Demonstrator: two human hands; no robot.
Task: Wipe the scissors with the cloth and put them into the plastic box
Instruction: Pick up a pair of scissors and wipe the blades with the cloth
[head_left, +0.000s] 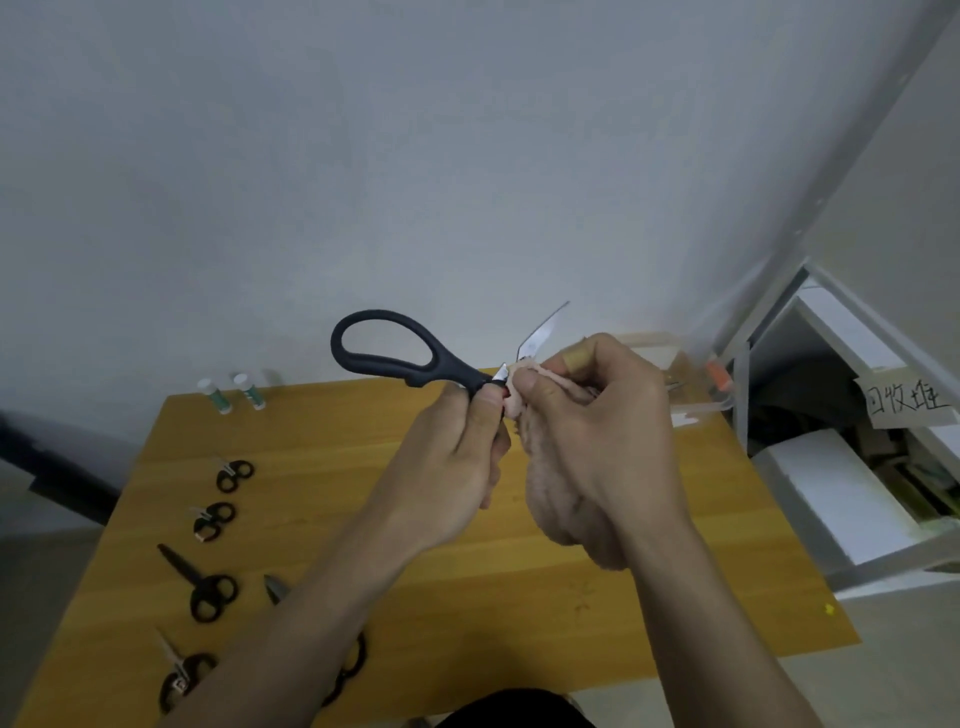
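Note:
Above the table, my left hand (457, 447) grips large black-handled scissors (395, 353) by the handle shank near the pivot. One handle loop points up and to the left. A bare blade tip (540, 330) sticks out up and to the right. My right hand (597, 415) pinches a pale pink cloth (550, 488) round the blades just past the pivot, and the rest of the cloth hangs under my palm. The clear plastic box (691, 400) stands at the table's far right corner, mostly hidden behind my right hand.
Several smaller black scissors (210, 590) lie in a row along the left side of the wooden table (363, 467), some under my left forearm. Two small white-and-green tubes (234, 392) lie at the far left edge. A white shelf (841, 441) with boxes stands to the right.

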